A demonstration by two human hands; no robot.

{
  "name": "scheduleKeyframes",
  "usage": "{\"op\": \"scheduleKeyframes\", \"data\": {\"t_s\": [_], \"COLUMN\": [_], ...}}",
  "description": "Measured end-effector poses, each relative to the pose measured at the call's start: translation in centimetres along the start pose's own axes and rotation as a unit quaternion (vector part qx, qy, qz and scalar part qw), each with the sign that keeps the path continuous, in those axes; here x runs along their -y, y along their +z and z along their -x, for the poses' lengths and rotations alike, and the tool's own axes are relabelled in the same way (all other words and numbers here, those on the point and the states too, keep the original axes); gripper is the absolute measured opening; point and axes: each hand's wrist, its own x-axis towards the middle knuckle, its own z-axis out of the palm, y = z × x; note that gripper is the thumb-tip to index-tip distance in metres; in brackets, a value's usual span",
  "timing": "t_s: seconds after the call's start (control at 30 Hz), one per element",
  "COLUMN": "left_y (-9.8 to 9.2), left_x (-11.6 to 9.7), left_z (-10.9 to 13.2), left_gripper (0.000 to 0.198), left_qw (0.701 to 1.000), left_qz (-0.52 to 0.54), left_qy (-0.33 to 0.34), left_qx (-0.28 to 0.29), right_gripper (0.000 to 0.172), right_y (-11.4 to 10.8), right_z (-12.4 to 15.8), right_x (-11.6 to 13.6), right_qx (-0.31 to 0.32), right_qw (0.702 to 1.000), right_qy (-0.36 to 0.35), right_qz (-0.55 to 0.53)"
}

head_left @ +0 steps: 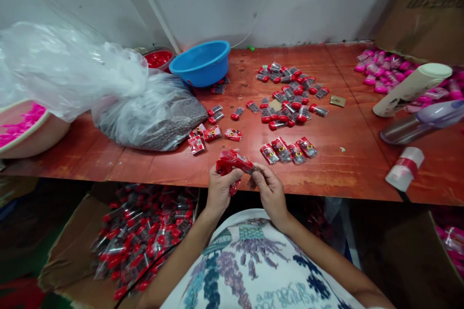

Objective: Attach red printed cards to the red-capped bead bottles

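Reddish-brown wooden tabletop (pixel 344 154) runs left to right, and at its near edge the left hand (pixel 219 188) grips a bunch of red printed plastic sleeves (pixel 234 160), long axis slanting far-left to near-right. The right hand (pixel 268 190) pinches their right end. Four filled red-capped packets (pixel 288 150) lie just beyond, bare board to their right.

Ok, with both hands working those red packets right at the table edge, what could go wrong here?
The left hand grips a bunch of red packets over the table edge; the right hand pinches one end, so a packet could slip off towards the box of tubes below. The labelled packets lie nearby and could be knocked.
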Motion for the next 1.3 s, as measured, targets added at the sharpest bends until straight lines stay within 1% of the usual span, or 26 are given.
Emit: {"op": "scheduleKeyframes", "data": {"t_s": [0.03, 0.1, 0.27, 0.37, 0.43, 0.53, 0.6, 0.63, 0.73, 0.83, 0.93, 1.03, 1.13, 1.2, 1.23, 1.3], "left_y": [0.0, 0.2, 0.6, 1.0, 1.2, 1.2, 1.0, 0.8, 0.6, 0.8, 0.9, 0.6, 0.2, 0.1, 0.1, 0.2], "left_x": [-0.2, -0.6, -1.2, -1.2, -1.2, -1.3, -1.4, -1.5, -1.4, -0.9, -0.6, -0.8, -1.2, -1.4, -1.5, -1.6], "left_z": [-0.1, -0.2, 0.3, 0.8, 0.9, 0.8, 0.5, 0.4, 0.3, 0.5, 0.7, 0.4, 0.1, -0.1, -0.1, -0.2], "left_gripper": [0.027, 0.026, 0.022, 0.022, 0.022, 0.021, 0.024, 0.024, 0.026, 0.029, 0.031, 0.035, 0.033, 0.029, 0.027, 0.029], "left_qw": [1.000, 1.000, 0.996, 0.993, 0.995, 0.998, 0.997, 0.997, 0.993, 0.989, 0.988, 0.991, 0.992, 0.992, 0.992, 0.995], "left_qz": [-0.006, -0.024, -0.036, -0.040, -0.043, -0.054, -0.063, -0.068, -0.083, -0.083, -0.079, -0.068, -0.067, -0.068, -0.063, -0.040], "left_qy": [-0.001, -0.017, -0.047, -0.063, -0.054, -0.034, -0.034, -0.041, -0.084, -0.116, -0.118, -0.102, -0.099, -0.101, -0.096, -0.082], "left_qx": [-0.011, -0.010, 0.063, 0.088, 0.076, 0.026, 0.001, -0.004, 0.009, 0.042, 0.060, 0.045, 0.037, 0.043, 0.043, 0.044], "right_gripper": [0.026, 0.025, 0.031, 0.032, 0.030, 0.026, 0.025, 0.028, 0.038, 0.031, 0.023, 0.022, 0.021, 0.022, 0.027, 0.046], "right_y": [-0.1, -0.1, -0.1, 0.0, 0.0, -0.1, -0.3, -0.4, -0.7, -0.8, -0.7, -0.6, -0.8, -1.1, -1.3, -1.8], "right_z": [0.1, 0.2, 0.1, -0.1, -0.2, -0.4, -0.6, -0.7, -0.9, -1.0, -1.0, -0.9, -0.7, -0.8, -0.9, -1.1], "right_x": [0.0, 0.0, 0.3, 0.2, 0.1, -0.2, -0.3, -0.3, -0.3, -0.1, 0.0, -0.2, -0.5, -0.7, -0.7, -0.6], "right_qx": [0.003, 0.013, 0.037, 0.036, 0.029, 0.032, 0.033, 0.030, 0.021, 0.027, 0.010, -0.014, -0.016, -0.026, -0.029, -0.014], "right_qw": [1.000, 1.000, 0.997, 0.996, 0.998, 0.999, 0.999, 0.999, 0.999, 0.999, 0.998, 0.997, 0.998, 0.999, 0.997, 0.983], "right_qy": [-0.009, -0.007, 0.049, 0.058, 0.044, 0.025, 0.019, 0.013, -0.023, -0.034, -0.025, -0.016, -0.007, -0.040, -0.071, -0.143], "right_qz": [0.012, 0.017, -0.045, -0.063, -0.043, -0.010, -0.015, -0.022, -0.033, -0.032, -0.051, -0.075, -0.066, -0.015, 0.022, 0.112]}}
